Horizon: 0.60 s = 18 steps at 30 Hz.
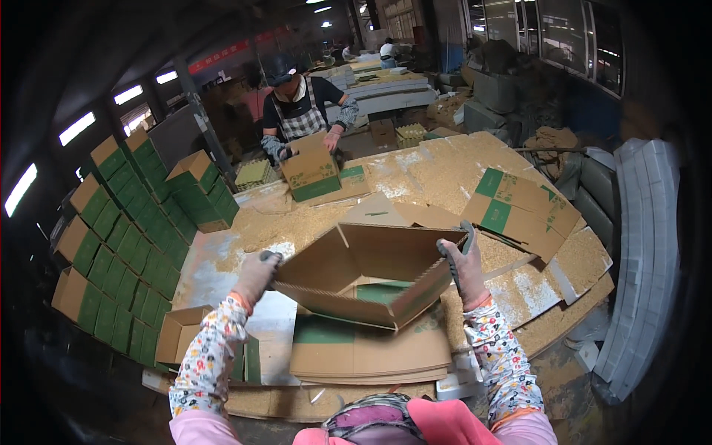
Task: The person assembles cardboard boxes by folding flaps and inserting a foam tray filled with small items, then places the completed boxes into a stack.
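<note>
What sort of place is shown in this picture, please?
Probably a packing workshop. Many green-and-brown boxes stand stacked at the left, flat cardboard lies on the large worktable, and the person holds an open box while a co-worker across the table handles another.

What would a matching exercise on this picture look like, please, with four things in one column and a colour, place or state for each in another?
Things:
1. Open box
2. Box stacks
3. Apron
4. Banner

Descriptions:
A. On the left, green and brown
B. Red, in the background
C. Held by the left hand and right hand
D. Checked, dark and white

Pairs: 1-C, 2-A, 3-D, 4-B
</note>
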{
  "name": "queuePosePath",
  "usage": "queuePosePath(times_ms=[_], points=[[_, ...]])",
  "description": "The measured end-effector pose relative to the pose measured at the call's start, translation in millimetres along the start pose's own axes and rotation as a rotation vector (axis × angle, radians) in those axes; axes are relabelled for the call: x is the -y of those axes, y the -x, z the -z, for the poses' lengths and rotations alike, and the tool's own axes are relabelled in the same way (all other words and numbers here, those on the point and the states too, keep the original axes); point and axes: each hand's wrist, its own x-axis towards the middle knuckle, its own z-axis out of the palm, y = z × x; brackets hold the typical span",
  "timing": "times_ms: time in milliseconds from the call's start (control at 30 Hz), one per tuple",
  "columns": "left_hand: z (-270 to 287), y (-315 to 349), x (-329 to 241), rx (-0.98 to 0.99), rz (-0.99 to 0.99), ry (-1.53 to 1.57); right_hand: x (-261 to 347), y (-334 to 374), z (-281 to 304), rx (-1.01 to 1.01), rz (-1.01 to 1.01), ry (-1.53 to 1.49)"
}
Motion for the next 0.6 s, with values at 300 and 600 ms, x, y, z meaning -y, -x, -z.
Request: queuePosePath(times_ms=[300,600], points=[[-81,38,-58,1.174,-0.288,-0.574,-122,-65,-5,0.510,-0.085,0.267],[-24,102,-38,1.101,-0.372,-0.296,-67,-19,-127,0.326,0.176,0.812]])
